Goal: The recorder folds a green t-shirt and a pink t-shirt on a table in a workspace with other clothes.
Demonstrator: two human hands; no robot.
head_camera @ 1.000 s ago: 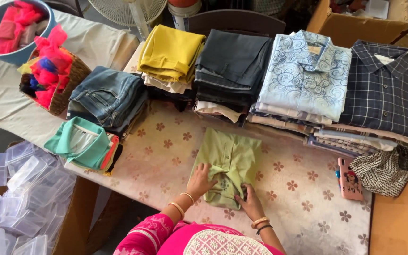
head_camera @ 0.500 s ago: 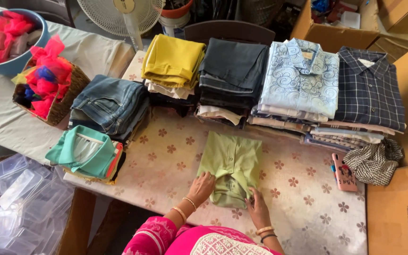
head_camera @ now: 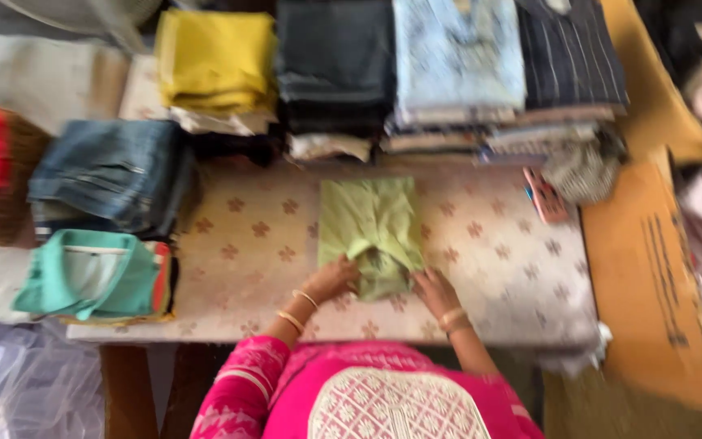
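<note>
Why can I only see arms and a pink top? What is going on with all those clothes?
The camera sits on a person's head and looks down, so you see only their pink embroidered top and two bare hands. The left hand and right hand both press the near edge of a folded light green shirt lying on the flower-patterned tablecloth. Behind it stand piles of folded clothes: a yellow pile, a dark grey pile, a pale blue patterned shirt and a dark checked shirt. Left lie folded blue jeans and a teal collared shirt.
</note>
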